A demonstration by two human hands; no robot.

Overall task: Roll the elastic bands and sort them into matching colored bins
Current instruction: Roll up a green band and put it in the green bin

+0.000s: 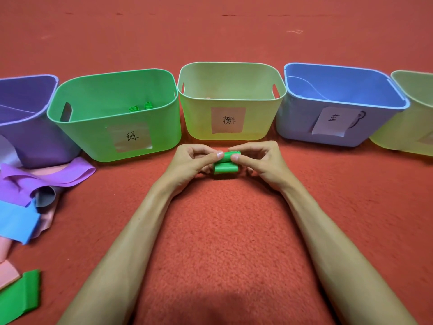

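Note:
A green elastic band (225, 167) lies partly rolled on the red carpet in front of the bins. My left hand (192, 161) and my right hand (260, 163) pinch the roll from either side with thumbs and fingertips. Behind it stands a row of bins: purple (44, 146), green (79, 127) with two green rolls (140, 107) inside, yellow-green (201, 123), blue (295, 127) and another yellow-green one (398, 137) at the right edge. Paper labels are stuck on the bin fronts.
A heap of loose bands lies at the left: purple (46, 177), blue (16, 221), pink (8, 273) and a green one (21, 296) near the bottom corner. Red carpet (222, 231) stretches between my forearms and behind the bins.

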